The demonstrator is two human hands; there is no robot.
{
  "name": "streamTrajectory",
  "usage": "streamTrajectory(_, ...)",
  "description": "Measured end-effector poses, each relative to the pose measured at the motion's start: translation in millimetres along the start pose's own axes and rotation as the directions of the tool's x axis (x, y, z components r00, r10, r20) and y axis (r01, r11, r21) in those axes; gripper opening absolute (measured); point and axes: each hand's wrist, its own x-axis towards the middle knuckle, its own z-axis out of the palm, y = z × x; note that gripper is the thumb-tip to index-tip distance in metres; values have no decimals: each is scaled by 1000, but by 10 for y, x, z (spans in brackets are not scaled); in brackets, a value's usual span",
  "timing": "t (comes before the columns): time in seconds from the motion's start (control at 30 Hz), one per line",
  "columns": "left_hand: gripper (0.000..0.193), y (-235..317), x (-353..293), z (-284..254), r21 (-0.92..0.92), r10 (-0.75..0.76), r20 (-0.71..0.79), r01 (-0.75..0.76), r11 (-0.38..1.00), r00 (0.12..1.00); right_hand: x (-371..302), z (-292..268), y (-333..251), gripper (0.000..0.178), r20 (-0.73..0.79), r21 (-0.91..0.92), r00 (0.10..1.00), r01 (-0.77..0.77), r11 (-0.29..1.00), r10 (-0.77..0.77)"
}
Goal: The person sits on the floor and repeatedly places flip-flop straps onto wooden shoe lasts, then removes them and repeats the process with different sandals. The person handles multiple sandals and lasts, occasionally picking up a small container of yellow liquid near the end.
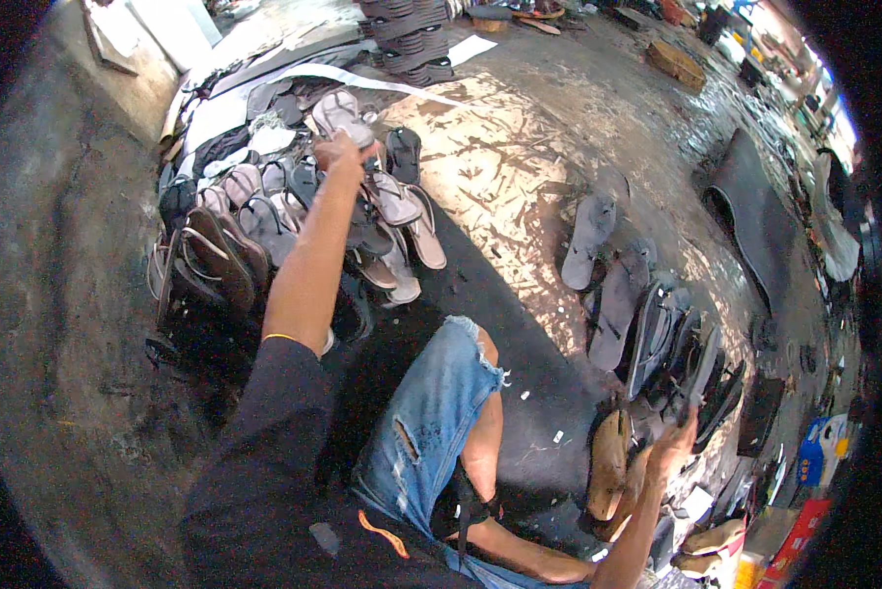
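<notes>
My left arm reaches out to a heap of flip-flops (264, 221), where my left hand (341, 151) is closed on a pale grey flip-flop (339, 113) at the heap's far side. A thong strap shows on its upper face. Low on the right, my right hand (671, 450) grips the near end of a dark grey sandal (700, 371), which stands up on edge from a row of dark sandals (647, 339). Just left of that hand lies a tan, foot-shaped shoe last (608, 461). My palms hide the gripped ends of both pieces of footwear.
Between my bent knee (431, 422) and the sandals lies a black mat (505, 344). Scraps litter the sunlit floor (490, 162). A stack of dark soles (412, 44) stands at the far side, and a curved black sheet (750, 216) lies at the right.
</notes>
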Motion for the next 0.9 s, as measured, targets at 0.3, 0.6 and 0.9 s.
streamTrajectory(0.3,26,196,-1377,-1175,-155,-223,659,420,894,718,-159,-1079,-1306,52,-413,851,741,107,514,529)
streamTrajectory(0.6,63,-323,-4468,-2543,145,-156,974,-78,986,-164,-1967,-895,-2371,39,493,860,807,-509,-40,326)
streamTrajectory(0.9,59,91,-4843,-2695,-538,68,672,-423,729,-737,-1512,-2280,-2600,21,188,689,982,-151,709,27)
